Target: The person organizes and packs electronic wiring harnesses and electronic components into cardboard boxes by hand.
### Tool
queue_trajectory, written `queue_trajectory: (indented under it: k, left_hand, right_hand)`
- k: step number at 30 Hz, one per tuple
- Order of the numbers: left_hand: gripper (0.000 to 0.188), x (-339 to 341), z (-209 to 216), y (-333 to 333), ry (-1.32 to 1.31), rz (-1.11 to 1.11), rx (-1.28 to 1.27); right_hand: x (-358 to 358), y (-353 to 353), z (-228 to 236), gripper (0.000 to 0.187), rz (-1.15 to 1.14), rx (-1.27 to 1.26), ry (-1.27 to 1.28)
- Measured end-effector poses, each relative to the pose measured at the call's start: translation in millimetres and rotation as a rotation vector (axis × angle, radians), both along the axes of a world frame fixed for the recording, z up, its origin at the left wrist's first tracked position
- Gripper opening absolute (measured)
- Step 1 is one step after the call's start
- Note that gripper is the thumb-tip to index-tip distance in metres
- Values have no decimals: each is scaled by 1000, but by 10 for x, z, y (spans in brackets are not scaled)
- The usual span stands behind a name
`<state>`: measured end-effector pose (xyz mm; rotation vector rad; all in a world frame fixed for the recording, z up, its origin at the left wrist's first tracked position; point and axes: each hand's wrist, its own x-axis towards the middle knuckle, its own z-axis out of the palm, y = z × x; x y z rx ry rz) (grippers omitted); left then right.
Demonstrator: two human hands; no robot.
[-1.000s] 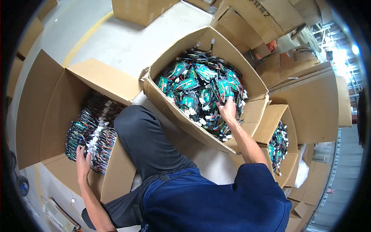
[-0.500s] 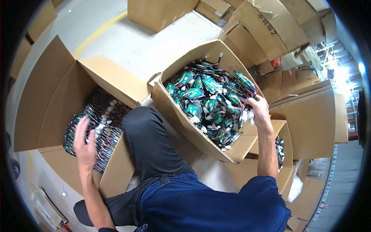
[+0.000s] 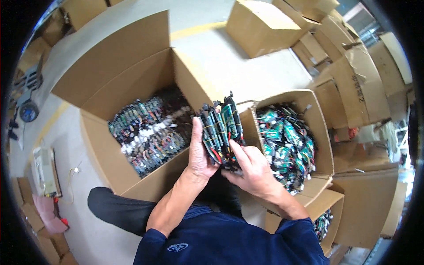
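Observation:
Between my two hands is an upright bundle of green circuit boards (image 3: pixel 221 126) in black holders, with red, yellow and black wires at its lower end. My left hand (image 3: pixel 197 154) is closed around the bundle's left side and bottom. From the right, my right hand (image 3: pixel 254 168) grips the lower right part, its index finger against the boards. Left of the bundle, an open cardboard box (image 3: pixel 95 150) holds rows of packed boards (image 3: pixel 141 115) with white connectors. To the right, another open box (image 3: pixel 324 132) contains a loose heap of wired boards (image 3: pixel 287 137).
A smaller box (image 3: pixel 333 221) with more wired parts stands at the lower right. Cardboard boxes (image 3: pixel 265 26) are stacked at the far right. On the floor at left lie a pale flat device (image 3: pixel 45 170) and a pink object (image 3: pixel 48 212); a wheeled trolley (image 3: pixel 28 110) stands beyond.
My right hand has left the right-hand box, and my left hand has left the left-hand box. Both now hold a board bundle between the boxes. The view has turned left.

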<state>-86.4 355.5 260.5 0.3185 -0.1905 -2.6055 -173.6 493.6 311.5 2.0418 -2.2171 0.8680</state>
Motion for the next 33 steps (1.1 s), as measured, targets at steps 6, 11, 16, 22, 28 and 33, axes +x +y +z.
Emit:
queue_trajectory:
  k: [6,11,16,22,28,33]
  left_hand:
    - [84,376,-1,-263,158,44,4]
    - [69,405,-347,-124,-146,94,-39]
    - [99,555,-199,-14,5,-61,-126]
    - [95,657,-438,-144,21,-27,-142]
    - [84,776,-344,-347,39,114,-91]
    - [82,747,-371,-315,-25,112,-96]
  right_hand:
    - [-133,-382,17,59,-229,-210,-283]
    - [405,-480,-274,75,-39,-198,-481]
    - [534,-539,-410,84,-29,-210,-399]
    - [-163,-173,-225,84,-57,-158,-359]
    - [-2530,903,-1467,55,-1033,197,-34]
    - [-2792,1424,-2080,78,-1045,717,172]
